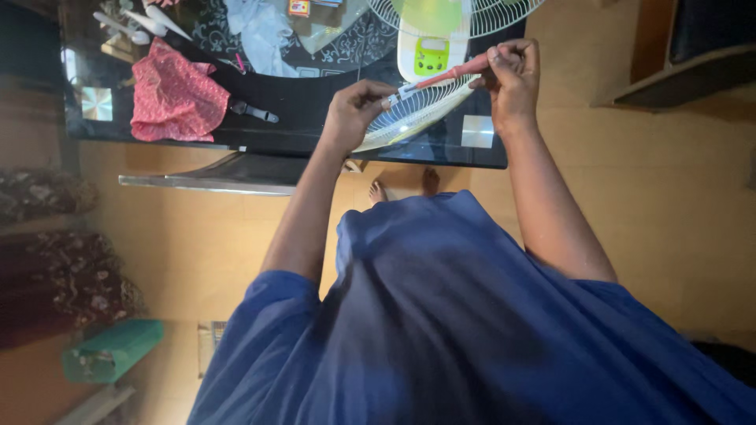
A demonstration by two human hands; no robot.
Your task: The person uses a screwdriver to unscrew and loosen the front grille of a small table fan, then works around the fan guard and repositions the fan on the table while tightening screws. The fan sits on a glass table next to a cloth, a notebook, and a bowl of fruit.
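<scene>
My right hand [512,75] is closed around the red handle of a screwdriver [445,75], held level above a white fan. My left hand [354,110] pinches the screwdriver's metal tip, just over the white fan grille [409,114]. That grille lies at the near edge of a black glass table [299,106]. The fan's body with a yellow-green control panel [431,55] sits behind it, and a second round grille [472,12] is at the top of the view. My blue garment fills the lower part of the frame.
On the table lie a red patterned cloth [177,98], a white cloth [264,31] and small items at the far left. My bare feet [402,187] stand on the tan floor. A green box [110,350] and dark patterned cushions [55,275] are at left.
</scene>
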